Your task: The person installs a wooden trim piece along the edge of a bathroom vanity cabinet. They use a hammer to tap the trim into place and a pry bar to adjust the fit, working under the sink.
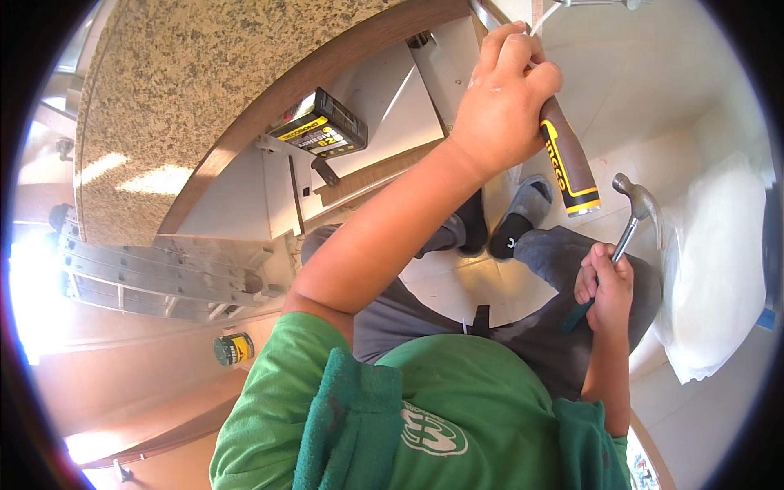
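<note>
My left hand [510, 98] is raised at the upper middle, its fingers closed round what looks like a chisel. The chisel's thick brown-and-yellow handle [567, 159] slants down to the right and ends in a silver cap; my fingers hide where the blade starts. Lower right, over my right thigh, my right hand [606, 286] is wrapped round the handle of a claw hammer [639, 200]. The hammer's metal head points up, below and right of the chisel handle, apart from it. Its dark green grip shows below my fist.
A speckled stone countertop [188, 90] with a curved wooden edge overhangs at upper left. Under it stands a black-and-yellow adhesive tin [347, 122]. A ladder [155, 273] lies left, near a small dark tin [233, 349]. A white plastic bag [710, 269] is at right, beside my knees.
</note>
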Demonstrator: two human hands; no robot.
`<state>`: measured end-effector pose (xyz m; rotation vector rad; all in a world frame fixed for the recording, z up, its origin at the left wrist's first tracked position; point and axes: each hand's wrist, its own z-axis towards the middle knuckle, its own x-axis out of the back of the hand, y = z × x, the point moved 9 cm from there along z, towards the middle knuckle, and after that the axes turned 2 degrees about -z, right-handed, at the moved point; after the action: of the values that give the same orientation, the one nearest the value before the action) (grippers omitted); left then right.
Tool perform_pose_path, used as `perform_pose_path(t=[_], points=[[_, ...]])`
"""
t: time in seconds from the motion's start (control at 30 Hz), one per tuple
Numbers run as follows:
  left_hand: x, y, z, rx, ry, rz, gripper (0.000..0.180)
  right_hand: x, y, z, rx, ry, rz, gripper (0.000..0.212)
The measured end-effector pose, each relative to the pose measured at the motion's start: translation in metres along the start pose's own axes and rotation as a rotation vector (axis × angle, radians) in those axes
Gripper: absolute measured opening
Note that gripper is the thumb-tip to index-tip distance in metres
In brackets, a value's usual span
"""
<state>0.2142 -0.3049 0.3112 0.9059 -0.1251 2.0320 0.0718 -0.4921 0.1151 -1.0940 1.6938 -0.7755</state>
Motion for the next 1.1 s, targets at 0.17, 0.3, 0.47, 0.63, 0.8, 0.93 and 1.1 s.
perform_pose_path(t=[0.17, 0.3, 0.47, 0.63, 0.8, 0.93, 1.1], points=[[-0.0053, -0.0041, -0.0034, -0.017, 0.039, -0.034, 0.042, 0.0015, 0.0026, 0.0017, -0.024, 0.022, -0.014, 0.028], [-0.0056, -0.0065, -0.0031, -0.024, 0.061, -0.037, 0.043, -0.0003, 0.0035, 0.0029, -0.032, 0.034, -0.036, 0.028], [-0.0031, -0.0097, -0.0004, -0.035, 0.079, -0.042, 0.042, -0.0023, 0.0043, 0.0039, -0.045, 0.041, -0.056, 0.028], [-0.0025, -0.008, 0.001, -0.026, 0.091, -0.058, 0.041, -0.0037, 0.0047, 0.006, -0.04, 0.036, -0.074, 0.029], [-0.0032, -0.007, 0.0023, -0.009, 0.086, -0.047, 0.041, -0.0046, 0.0058, 0.0074, -0.046, 0.042, -0.09, 0.029], [-0.0042, -0.0075, 0.0023, -0.006, 0.094, -0.064, 0.042, -0.0053, 0.0057, 0.0078, -0.041, 0.038, -0.092, 0.028], [-0.0039, -0.0079, 0.0027, -0.007, 0.086, -0.057, 0.043, -0.0052, 0.0066, 0.0083, -0.051, 0.04, -0.091, 0.028]])
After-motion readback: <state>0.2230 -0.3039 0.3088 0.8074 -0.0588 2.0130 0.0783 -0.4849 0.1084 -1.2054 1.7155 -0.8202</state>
